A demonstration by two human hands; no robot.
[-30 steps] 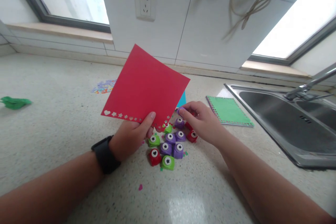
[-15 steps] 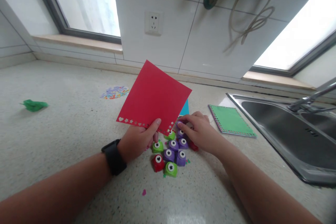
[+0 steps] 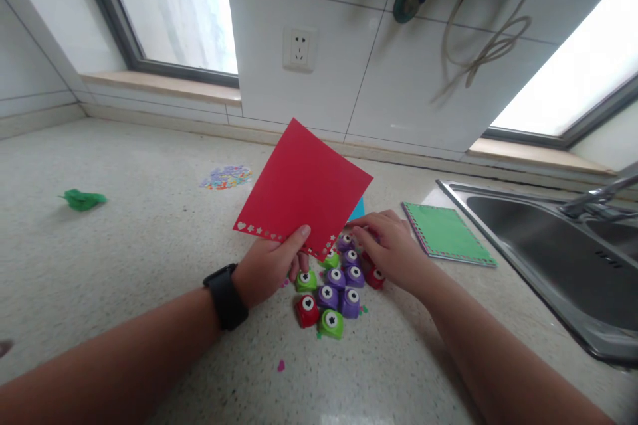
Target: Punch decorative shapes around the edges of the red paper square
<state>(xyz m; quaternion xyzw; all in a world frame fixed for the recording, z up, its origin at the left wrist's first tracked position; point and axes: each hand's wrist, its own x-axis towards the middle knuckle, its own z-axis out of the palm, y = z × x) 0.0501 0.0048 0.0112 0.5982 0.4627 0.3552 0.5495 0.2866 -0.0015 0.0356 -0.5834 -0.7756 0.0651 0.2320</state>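
My left hand (image 3: 274,259), with a black watch on its wrist, pinches a red square sheet of paper (image 3: 304,179) by its lower edge, thumb on top. Small shapes, among them hearts, stars and flowers, are cut along two edges of the sheet. Below it stands a cluster of small craft punches: purple ones (image 3: 350,302), green ones (image 3: 331,323) and red ones (image 3: 308,310), with white tops. My right hand (image 3: 386,246) hovers over the upper right of the cluster, thumb and index finger apart, close to a purple punch (image 3: 347,240). Its other fingers are partly hidden.
Behind the red sheet lies blue paper (image 3: 357,210). A stack of green-topped paper (image 3: 448,232) sits by the steel sink (image 3: 528,265) on the right. Paper confetti (image 3: 226,176) and a crumpled green piece (image 3: 84,199) lie on the left counter. A wall socket (image 3: 300,50) is behind.
The view has shifted slightly. My right fingertips, at a purple punch before, are now a little above it. My left hand keeps hold of the red sheet.
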